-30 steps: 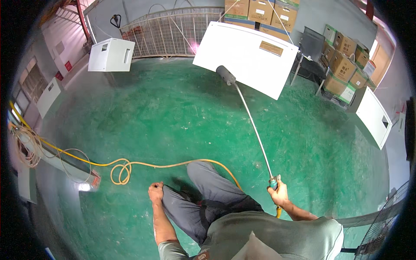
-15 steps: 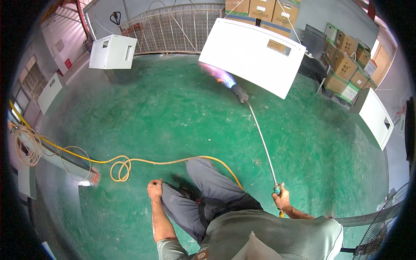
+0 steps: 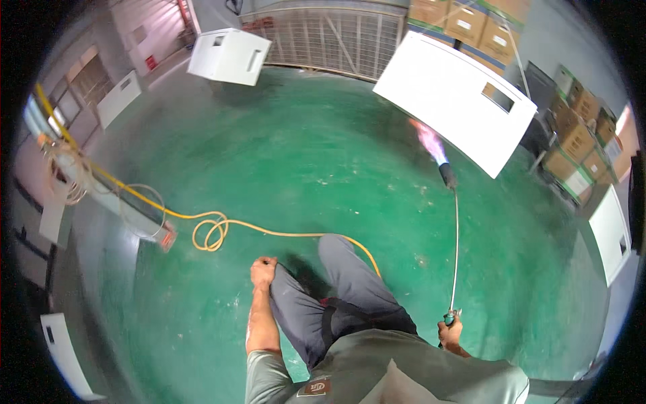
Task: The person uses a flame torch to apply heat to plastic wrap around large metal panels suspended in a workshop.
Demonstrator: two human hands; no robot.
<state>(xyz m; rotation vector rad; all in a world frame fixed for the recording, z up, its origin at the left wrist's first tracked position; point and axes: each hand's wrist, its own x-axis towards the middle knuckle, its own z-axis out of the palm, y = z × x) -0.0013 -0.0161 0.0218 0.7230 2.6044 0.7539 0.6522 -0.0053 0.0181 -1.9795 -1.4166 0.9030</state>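
Right grip (image 3: 450,330) wrapped round gas torch (image 3: 447,175), lit already. Flame (image 3: 429,140) near low edge of hanging white panel (image 3: 447,101). Left grip (image 3: 264,271) by knee (image 3: 288,286), curled; cannot tell if empty. How much left: not clear.

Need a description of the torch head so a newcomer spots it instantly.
Find the large white panel at the upper right, above the green floor. Below its lower edge, a thin metal rod runs up from the person's right hand. The torch head is the short dark cylinder at the rod's far end, the only thing here with a pink-and-blue flame.
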